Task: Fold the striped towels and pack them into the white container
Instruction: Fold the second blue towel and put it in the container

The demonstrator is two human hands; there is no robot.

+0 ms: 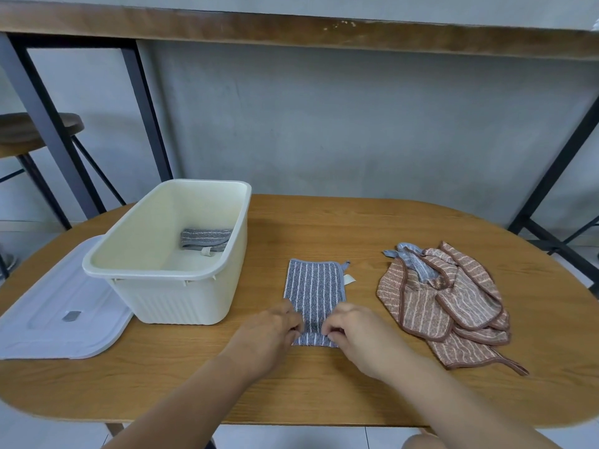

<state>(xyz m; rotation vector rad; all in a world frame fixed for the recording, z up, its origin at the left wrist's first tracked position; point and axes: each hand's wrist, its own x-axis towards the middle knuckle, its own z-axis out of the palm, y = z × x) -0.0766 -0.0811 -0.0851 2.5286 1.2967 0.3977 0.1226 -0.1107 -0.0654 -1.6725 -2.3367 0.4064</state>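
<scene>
Together the left hand point(270, 332) and right hand point(353, 332) pinch the near end of the blue striped towel point(313, 293) mid-table; another folded towel point(205, 238) lies inside the white container point(168, 273) toward the left edge.

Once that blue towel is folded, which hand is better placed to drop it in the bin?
Probably the left hand: it grips the blue towel on the side nearest the white bin, while the right hand would have to cross over.

Both forearms forward, left hand point(270, 332) and right hand point(356, 335) side by side, fingers point(327, 332) curled.
</scene>
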